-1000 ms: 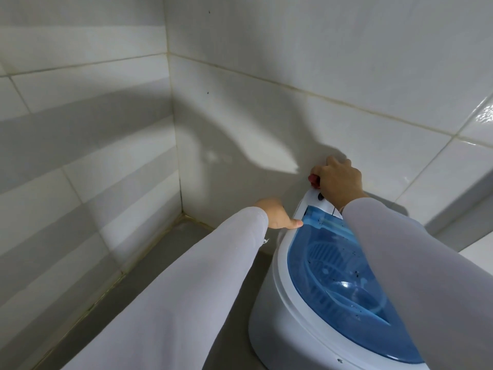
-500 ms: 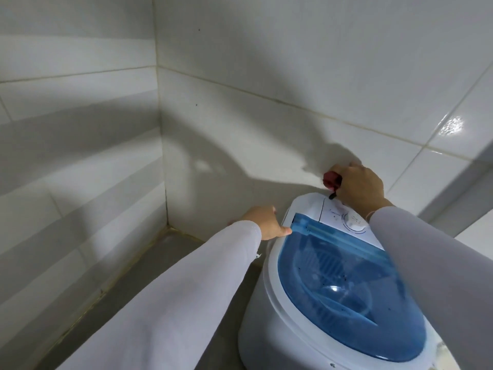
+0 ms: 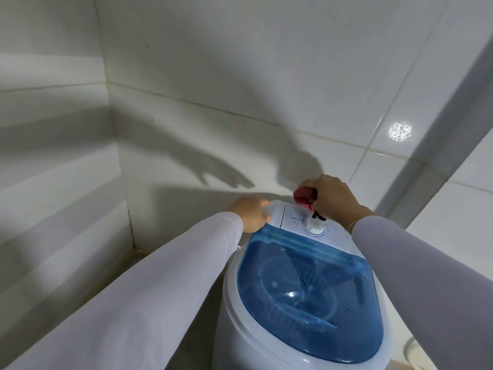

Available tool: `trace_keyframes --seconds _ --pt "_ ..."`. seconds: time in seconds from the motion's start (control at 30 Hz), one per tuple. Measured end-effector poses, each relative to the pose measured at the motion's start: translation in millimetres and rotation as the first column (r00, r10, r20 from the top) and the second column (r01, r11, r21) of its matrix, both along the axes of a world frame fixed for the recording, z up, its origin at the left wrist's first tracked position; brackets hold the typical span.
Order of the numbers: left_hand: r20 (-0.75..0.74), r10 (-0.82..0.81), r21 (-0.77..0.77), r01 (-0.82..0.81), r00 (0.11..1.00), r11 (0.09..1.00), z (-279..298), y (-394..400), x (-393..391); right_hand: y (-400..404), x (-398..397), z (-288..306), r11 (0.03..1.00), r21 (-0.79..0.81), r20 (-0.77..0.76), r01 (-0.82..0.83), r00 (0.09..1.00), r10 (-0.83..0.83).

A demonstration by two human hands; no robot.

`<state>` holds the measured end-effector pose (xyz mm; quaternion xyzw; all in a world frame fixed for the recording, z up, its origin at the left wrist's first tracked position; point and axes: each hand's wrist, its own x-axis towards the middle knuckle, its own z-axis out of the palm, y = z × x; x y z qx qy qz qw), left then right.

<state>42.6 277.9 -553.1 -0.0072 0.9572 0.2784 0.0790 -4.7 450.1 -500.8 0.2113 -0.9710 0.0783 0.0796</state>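
Note:
A small white washing machine [image 3: 240, 311] with a translucent blue lid [image 3: 314, 295] stands in a tiled corner. My left hand [image 3: 250, 216] grips the machine's far left rim beside the white control panel [image 3: 293, 217]. My right hand [image 3: 333, 201] holds a red-handled tool [image 3: 304, 197] whose dark tip points down at the round dial [image 3: 316, 225] on the panel. Both arms wear long white sleeves.
White tiled walls [image 3: 240, 89] close in directly behind and to the left of the machine. A grey floor strip [image 3: 202, 316] runs along the left wall. A pale round object [image 3: 416, 353] shows at the bottom right edge.
My right hand with the red tool has come forward from the machine's back edge to over the dial. My left hand has slid further back along the rim. The camera has shifted right.

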Motion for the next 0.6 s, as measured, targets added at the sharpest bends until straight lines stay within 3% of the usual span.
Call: trace_keyframes --seconds 0.17,0.37,0.6 --pt "0.062 -0.020 -0.058 0.024 0.998 0.998 -7.3 3.1 -11.3 1.3 -11.8 -9.3 0.997 0.074 -0.001 -0.013 1.000 0.013" --pt "0.039 -0.024 -0.031 0.025 0.999 0.999 -5.5 -0.2 -17.0 -5.8 -18.2 -20.0 0.999 0.049 0.015 0.017 1.000 -0.017" --pt "0.040 0.010 -0.040 -0.008 0.999 0.999 -9.0 1.6 -17.0 -14.5 -7.6 -21.9 0.964 0.144 0.083 -0.223 0.974 0.213"
